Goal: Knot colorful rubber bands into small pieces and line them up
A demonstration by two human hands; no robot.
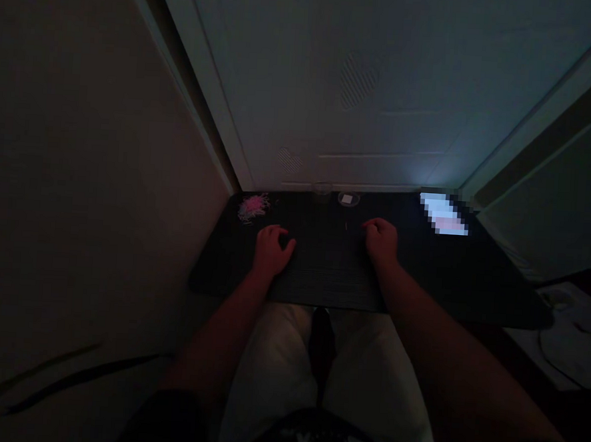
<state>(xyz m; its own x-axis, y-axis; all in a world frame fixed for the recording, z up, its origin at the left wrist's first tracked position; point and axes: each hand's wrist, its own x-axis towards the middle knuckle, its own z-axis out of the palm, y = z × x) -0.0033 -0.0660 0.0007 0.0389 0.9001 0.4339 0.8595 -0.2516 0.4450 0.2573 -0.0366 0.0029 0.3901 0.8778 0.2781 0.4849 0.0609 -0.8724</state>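
Observation:
My left hand (272, 249) rests on the dark tabletop (322, 276), thumb and curved fingers apart with a gap between them and nothing visible inside. Up and left of it lies a loose pile of thin pink and white strips (253, 206). My right hand (383, 241) is closed on the tabletop, knuckles up; whatever its fingers may hold is hidden. Between the hands, nearer the right one, lies a tiny thin pale piece (346, 226). Toward the back edge stand a clear cup (322, 192) and a small clear round dish (348, 199) with a white square on it.
A bright, blurred-out screen (443, 213) lies at the table's back right. A white panel with heart patterns (331, 130) rises directly behind the table, and a wall (103, 169) is close on the left. Pale items (569, 331) sit low at the right. The room is dim.

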